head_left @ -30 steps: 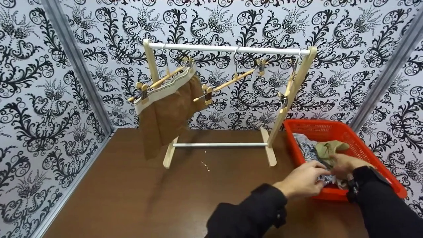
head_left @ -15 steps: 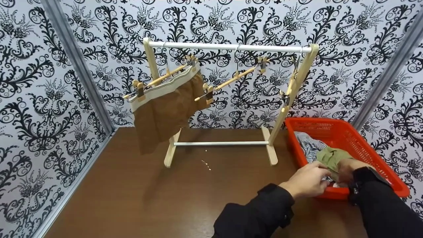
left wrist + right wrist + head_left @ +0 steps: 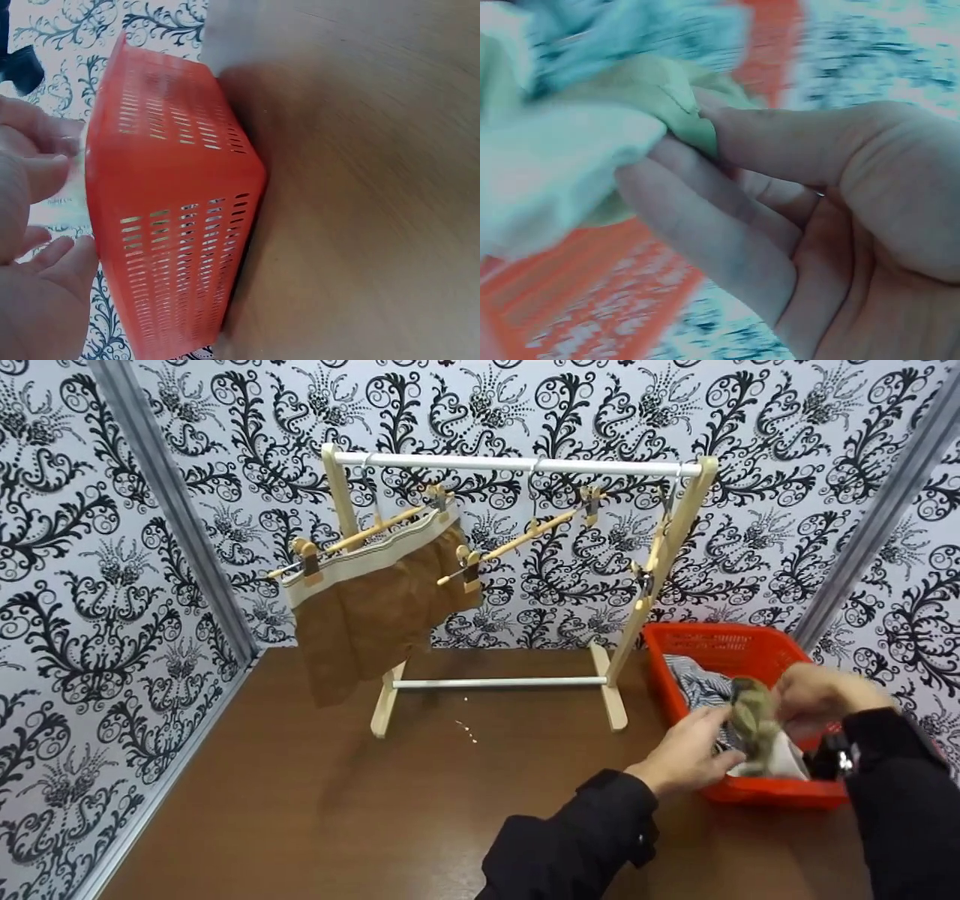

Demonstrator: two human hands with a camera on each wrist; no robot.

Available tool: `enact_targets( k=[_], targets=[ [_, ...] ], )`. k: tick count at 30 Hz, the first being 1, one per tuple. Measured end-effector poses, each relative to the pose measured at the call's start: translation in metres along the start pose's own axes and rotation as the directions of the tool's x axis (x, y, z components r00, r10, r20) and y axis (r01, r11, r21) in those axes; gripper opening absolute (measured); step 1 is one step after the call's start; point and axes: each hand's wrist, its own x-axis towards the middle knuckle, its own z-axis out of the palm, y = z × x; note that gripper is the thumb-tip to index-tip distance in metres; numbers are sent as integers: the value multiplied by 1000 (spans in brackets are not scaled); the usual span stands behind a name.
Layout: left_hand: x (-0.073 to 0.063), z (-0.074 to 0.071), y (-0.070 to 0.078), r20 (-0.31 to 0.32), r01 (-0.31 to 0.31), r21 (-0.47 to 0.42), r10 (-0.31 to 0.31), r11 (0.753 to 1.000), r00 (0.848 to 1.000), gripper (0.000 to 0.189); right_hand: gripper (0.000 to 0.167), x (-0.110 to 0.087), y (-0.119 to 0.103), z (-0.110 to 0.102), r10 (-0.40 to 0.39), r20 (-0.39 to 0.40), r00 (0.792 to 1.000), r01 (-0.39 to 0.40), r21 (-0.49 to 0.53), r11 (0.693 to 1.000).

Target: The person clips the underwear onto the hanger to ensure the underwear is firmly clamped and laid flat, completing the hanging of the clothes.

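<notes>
Over the red basket [image 3: 757, 789], my right hand [image 3: 817, 697] pinches an olive-green cloth garment [image 3: 754, 716] between thumb and fingers. The right wrist view shows the grip close up, on an edge of the green cloth [image 3: 649, 86]; a pale, blurred cloth part [image 3: 547, 169] hangs beside it. My left hand [image 3: 688, 754] is at the basket's near left rim, thumb and fingers apart, close to the garment. Whether its fingertips touch the cloth is unclear. A grey-striped cloth [image 3: 699, 682] lies inside the basket, partly covered.
A wooden rack [image 3: 517, 465] with a white rail stands on the brown table [image 3: 420, 795]. Brown shorts [image 3: 382, 607] hang clipped on its left hanger; the middle hanger [image 3: 529, 536] and right hanger [image 3: 656, 551] bear clips only. Patterned walls enclose the table.
My right hand has lifted the olive garment up from the basket and moved right, and a white part now shows below it. The left hand's fingers have spread. The hanging shorts have swung slightly.
</notes>
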Motion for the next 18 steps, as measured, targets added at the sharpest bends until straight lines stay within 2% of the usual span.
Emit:
enact_targets(
  k=[3, 6, 8, 10, 13, 16, 18],
  targets=[
    [2, -5, 0, -56, -26, -94, 20, 995, 998, 74, 21, -8, -21, -13, -47, -14, 999, 47, 31, 998],
    [4, -12, -1, -109, -64, -180, 45, 982, 993, 78, 31, -13, -45, -19, -98, -71, 993, 104, 99, 990],
    [5, -17, -1, -156, -71, -239, 34, 968, 987, 78, 35, -17, -60, -19, -125, -129, 984, 144, 153, 978],
    [5, -21, -2, -213, -56, -288, -7, 956, 977, 79, 37, -21, -73, -18, -145, -192, 971, 188, 231, 954],
    [3, -28, -7, -320, -28, -319, -80, 947, 944, 73, 31, -26, -87, -13, -185, -273, 944, 281, 374, 884],
    [0, -36, -15, -436, -41, -323, -110, 945, 893, 55, 26, -28, -97, -6, -220, -340, 914, 371, 486, 792],
    [-4, -43, -23, -484, -60, -351, -126, 935, 866, 41, 25, -28, -102, 0, -219, -386, 896, 407, 516, 754]
  ],
)
